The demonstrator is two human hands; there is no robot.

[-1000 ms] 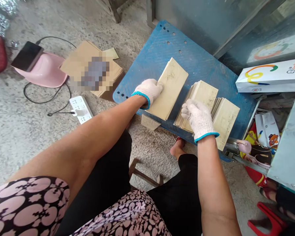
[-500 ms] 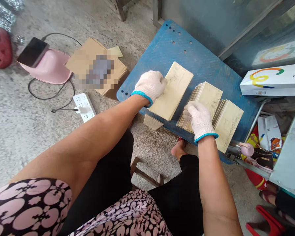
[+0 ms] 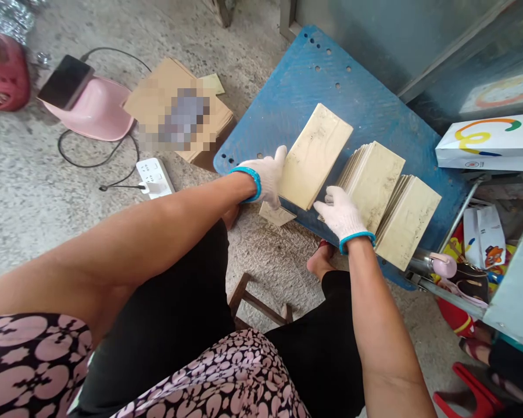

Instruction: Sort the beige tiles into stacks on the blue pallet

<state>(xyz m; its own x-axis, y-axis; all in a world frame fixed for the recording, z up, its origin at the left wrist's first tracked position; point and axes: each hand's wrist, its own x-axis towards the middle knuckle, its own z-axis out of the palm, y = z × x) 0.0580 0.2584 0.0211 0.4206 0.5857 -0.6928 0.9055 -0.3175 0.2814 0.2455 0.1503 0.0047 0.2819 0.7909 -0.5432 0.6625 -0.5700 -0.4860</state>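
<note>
Both my hands wear white knit gloves with blue cuffs. My left hand [image 3: 265, 179] grips the near left edge of a stack of cream rectangular sheets [image 3: 316, 154] lying on a blue board [image 3: 314, 75]. My right hand [image 3: 340, 216] reaches toward the near end of that same stack, fingers partly curled, and rests at the near edge of a second, fanned pile of cream sheets [image 3: 375, 177]. A third fanned pile [image 3: 412, 217] lies to the right of it. One loose cream piece [image 3: 276, 215] pokes out under the board's near edge.
On the concrete floor at left lie a cardboard box [image 3: 178, 113], a white power strip [image 3: 154, 177] with cable, a pink stool [image 3: 91, 107] bearing a phone [image 3: 65, 81]. A white printed box [image 3: 490, 142] and a cluttered tray [image 3: 462, 261] sit at right. A wooden stool [image 3: 261, 305] is below me.
My left hand slid from the top of the left stack down to its near left edge. My right hand moved left off the fanned pile toward that stack's near end.
</note>
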